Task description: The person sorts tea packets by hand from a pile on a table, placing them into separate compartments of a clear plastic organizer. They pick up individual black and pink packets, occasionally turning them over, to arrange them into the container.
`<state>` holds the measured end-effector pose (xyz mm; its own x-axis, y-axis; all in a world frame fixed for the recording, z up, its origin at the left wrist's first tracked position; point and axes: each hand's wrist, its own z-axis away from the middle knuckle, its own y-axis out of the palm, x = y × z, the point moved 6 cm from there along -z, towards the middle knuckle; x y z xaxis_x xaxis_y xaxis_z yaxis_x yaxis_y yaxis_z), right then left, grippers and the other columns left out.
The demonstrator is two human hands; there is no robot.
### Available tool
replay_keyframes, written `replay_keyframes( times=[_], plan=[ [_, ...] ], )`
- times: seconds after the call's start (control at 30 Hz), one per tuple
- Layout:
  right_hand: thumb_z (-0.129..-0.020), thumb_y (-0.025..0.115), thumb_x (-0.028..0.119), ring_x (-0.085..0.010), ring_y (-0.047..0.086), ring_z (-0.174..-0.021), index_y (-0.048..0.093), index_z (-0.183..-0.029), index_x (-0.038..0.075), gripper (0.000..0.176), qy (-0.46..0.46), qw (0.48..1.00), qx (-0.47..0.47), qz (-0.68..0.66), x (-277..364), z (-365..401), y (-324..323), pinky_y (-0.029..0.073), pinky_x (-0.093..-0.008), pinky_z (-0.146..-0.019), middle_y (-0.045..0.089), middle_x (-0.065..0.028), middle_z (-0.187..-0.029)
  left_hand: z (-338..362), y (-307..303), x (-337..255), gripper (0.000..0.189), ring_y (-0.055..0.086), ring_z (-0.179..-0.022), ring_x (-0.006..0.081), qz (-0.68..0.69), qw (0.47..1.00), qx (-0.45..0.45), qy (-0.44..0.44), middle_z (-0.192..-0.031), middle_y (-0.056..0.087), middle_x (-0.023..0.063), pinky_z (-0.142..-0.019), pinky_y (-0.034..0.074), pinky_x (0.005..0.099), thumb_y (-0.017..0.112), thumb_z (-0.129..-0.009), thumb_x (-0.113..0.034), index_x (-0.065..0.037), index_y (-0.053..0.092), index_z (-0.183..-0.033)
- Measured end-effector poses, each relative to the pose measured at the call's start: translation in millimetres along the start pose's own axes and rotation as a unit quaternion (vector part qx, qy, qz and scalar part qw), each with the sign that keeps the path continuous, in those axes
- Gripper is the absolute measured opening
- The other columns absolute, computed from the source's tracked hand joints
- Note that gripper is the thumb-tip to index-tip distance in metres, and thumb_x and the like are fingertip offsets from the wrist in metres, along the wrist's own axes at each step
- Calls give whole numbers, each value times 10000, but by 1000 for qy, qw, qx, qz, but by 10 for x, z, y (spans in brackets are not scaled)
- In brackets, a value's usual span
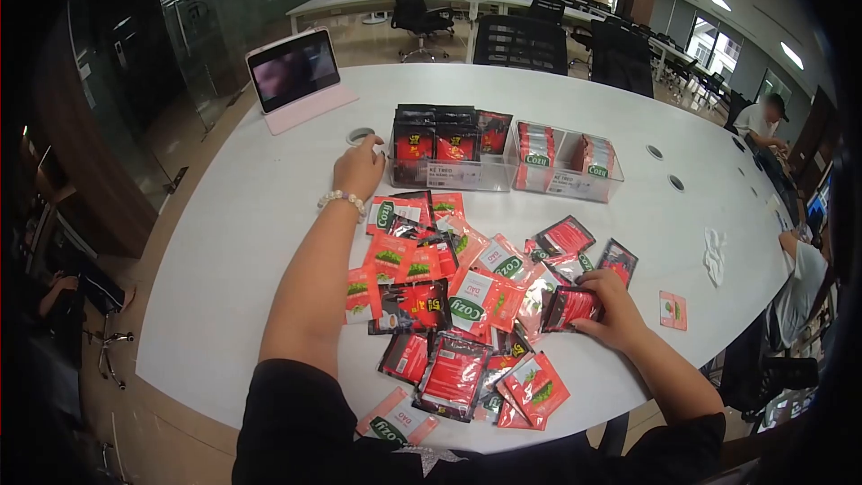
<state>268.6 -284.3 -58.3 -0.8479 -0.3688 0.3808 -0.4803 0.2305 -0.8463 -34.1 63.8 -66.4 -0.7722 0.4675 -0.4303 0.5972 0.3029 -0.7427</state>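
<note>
My left hand (361, 171), with a beaded bracelet on the wrist, reaches to the left end of a clear plastic box (467, 176). Its fingers are stretched out beside the upright black-and-red sachets (414, 142) in that box. On the right of a loose pile, my right hand (614, 310) grips a black-and-red sachet (571, 308) between thumb and fingers. Pink Cozy sachets (473, 298) and more black-and-red sachets (456, 375) lie mixed and overlapping in front of me.
A second clear box (564, 181) holds upright Cozy packets in two compartments. One pink sachet (672, 310) and a crumpled white strip (714, 257) lie to the right. A tablet (294, 68) stands back left on the white table (224, 242). People sit at the right.
</note>
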Motion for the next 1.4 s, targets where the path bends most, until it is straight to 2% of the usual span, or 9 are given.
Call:
replay_keyframes(
  times=[0.23, 0.4, 0.47, 0.53, 0.67, 0.87, 1.03, 1.13, 1.4],
  plan=[
    [-661, 721, -24, -242, 553, -758, 585, -854, 45, 247, -45, 985, -164, -35, -137, -139, -366, 438, -330, -731, 587, -79, -818, -30, 3, -16, 225, 656, -761, 296, 5, 1000, -2, 12, -752, 679, 95, -711, 509, 433, 583, -834, -159, -129, 602, -1056],
    [-834, 545, -93, -136, 579, -831, 578, -1089, -11, 270, 84, 945, -167, -267, -56, -959, -598, 460, -271, -769, 622, -74, -895, -30, 33, -12, 223, 656, -757, 307, 0, 1000, -2, 17, -757, 679, 102, -722, 505, 436, 580, -837, -163, -131, 602, -1056],
    [-835, 534, -114, -117, 578, -840, 577, -1119, 7, 311, 52, 980, -142, -131, 29, -1292, -654, 465, -259, -771, 637, -61, -927, -41, 28, 0, 220, 655, -754, 312, 1, 1000, 0, 17, -758, 679, 106, -720, 504, 437, 578, -840, -165, -132, 602, -1056],
    [-838, 556, -89, -120, 595, -796, 586, -1121, 42, 313, 62, 989, -89, -102, 25, -1671, -667, 474, -258, -720, 644, -62, -938, -55, 37, 3, 217, 654, -750, 316, 5, 1000, -2, 22, -759, 678, 111, -714, 502, 437, 575, -843, -166, -133, 602, -1056],
    [-807, 624, -38, -151, 596, -667, 602, -1056, 57, 268, 7, 982, -165, -87, -110, -2391, -591, 473, -285, -624, 655, -87, -834, -86, 60, 11, 213, 653, -744, 313, 1, 1000, -8, 22, -755, 675, 112, -692, 501, 436, 576, -849, -172, -132, 601, -1056],
    [-721, 641, -28, -333, 657, -818, 635, -1026, 88, 327, 21, 987, 17, 161, -607, -3169, -10, 519, -378, -708, 677, -177, -859, -82, 26, -16, 216, 652, -738, 306, 8, 1000, 3, 19, -751, 673, 115, -677, 501, 434, 581, -853, -178, -128, 600, -1063],
    [-724, 615, -13, -380, 636, -856, 575, -1063, 105, 361, -36, 976, 9, 216, -518, -3271, 370, 510, -428, -729, 656, -187, -861, -88, 50, -11, 218, 654, -733, 294, 0, 1000, 2, 17, -739, 672, 103, -675, 502, 432, 585, -853, -174, -126, 601, -1065],
    [-728, 631, 21, -389, 633, -850, 490, -1115, 107, 421, 18, 974, -51, 221, -533, -3198, 393, 502, -452, -725, 644, -190, -849, -78, 39, -17, 221, 655, -732, 288, -1, 1000, -10, 25, -736, 672, 100, -674, 502, 432, 588, -851, -173, -128, 602, -1066],
    [-740, 652, 39, -383, 641, -887, 449, -1140, 95, 452, 131, 974, 3, 186, -524, -2953, 126, 509, -448, -715, 659, -186, -927, -90, 57, -4, 224, 655, -733, 289, 0, 1000, -1, 23, -737, 673, 103, -665, 502, 431, 591, -846, -172, -129, 601, -1065]
  ],
)
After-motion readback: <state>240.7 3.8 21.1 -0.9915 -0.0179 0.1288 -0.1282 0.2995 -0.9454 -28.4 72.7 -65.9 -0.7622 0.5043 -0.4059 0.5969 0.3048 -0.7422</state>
